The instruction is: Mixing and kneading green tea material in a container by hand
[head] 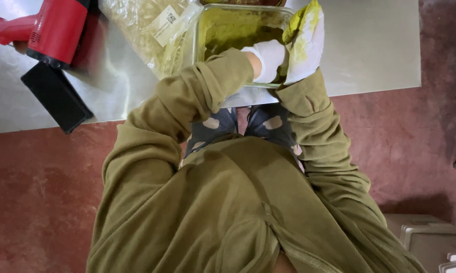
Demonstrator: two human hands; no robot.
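Note:
A rectangular glass dish (200, 30) with yellow-green powder inside stands at the near edge of a steel table (379, 45). My left hand (269, 58), in a white glove, reaches across into the dish's near right corner with its fingers curled against my right palm; what it grips is hidden. My right hand (308, 40) wears a white glove smeared with yellow-green powder. It stands with fingers stretched flat along the dish's right rim. Both arms are in olive sleeves.
A red heat gun (51, 28) lies at the table's far left, with a flat black device (56, 96) beside it at the edge. A clear plastic bag with a white label (147, 25) lies left of the dish. Red floor below; grey boxes (430, 237) at lower right.

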